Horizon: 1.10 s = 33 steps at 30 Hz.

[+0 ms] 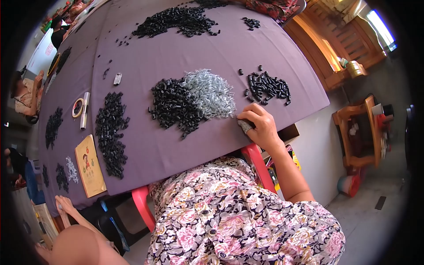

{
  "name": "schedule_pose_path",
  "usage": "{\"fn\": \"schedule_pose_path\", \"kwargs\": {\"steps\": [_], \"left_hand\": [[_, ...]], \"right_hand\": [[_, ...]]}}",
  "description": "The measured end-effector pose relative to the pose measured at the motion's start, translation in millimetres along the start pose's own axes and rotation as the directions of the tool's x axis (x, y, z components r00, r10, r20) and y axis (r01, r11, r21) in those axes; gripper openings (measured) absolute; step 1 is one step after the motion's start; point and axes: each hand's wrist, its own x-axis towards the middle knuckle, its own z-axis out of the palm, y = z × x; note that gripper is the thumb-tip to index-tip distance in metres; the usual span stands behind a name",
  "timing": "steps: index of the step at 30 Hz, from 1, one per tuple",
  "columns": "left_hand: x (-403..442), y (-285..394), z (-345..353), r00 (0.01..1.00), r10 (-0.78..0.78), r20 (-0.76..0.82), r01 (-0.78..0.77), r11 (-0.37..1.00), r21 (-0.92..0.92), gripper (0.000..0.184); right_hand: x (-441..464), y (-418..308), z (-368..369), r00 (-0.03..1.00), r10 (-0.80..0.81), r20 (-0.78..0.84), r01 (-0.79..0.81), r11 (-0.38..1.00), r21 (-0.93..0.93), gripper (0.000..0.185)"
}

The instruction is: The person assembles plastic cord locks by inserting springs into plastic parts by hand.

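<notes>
My right hand rests at the near table edge, fingers curled together. A grey wrap or cover shows on one digit. Anything pinched between the fingertips is too small or hidden to make out. Left of this hand lies a heap of small clear plastic pieces, touching a heap of short black tubular pieces. Just beyond my knuckles is a smaller spread of black cylindrical pieces, a few lying loose around it. My left hand is out of view.
A purple cloth covers the table. Leftward are a long black heap, a booklet, a tape roll and a silvery tube. Another person's hands touch the left edge. Red chair arms flank my torso.
</notes>
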Motion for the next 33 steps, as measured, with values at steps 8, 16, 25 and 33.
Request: {"fn": "schedule_pose_path", "kwargs": {"steps": [8,16,25,33], "left_hand": [[-39.6,-16.5,36.8,0.935,-0.247,0.256,0.302,0.931,-0.203,0.048],[-183.9,-97.0,55.9,0.583,-0.48,0.656,0.136,0.853,0.503,0.023],[-202.9,-140.2,53.6,0.573,-0.42,0.704,-0.075,0.828,0.555,0.03],[-203.0,-149.7,58.4,0.552,-0.398,0.733,-0.129,0.828,0.546,0.015]], "right_hand": [[4.9,-8.2,2.5,0.993,0.118,0.001,-0.118,0.989,-0.084,0.046],[1.4,-7.2,0.5,0.986,0.163,-0.029,-0.164,0.986,-0.029,0.042],[14.3,-12.8,-7.9,0.935,0.331,0.125,-0.339,0.94,0.043,0.031],[30.0,-17.5,-19.9,0.897,0.303,0.321,-0.304,0.951,-0.049,0.029]]}}
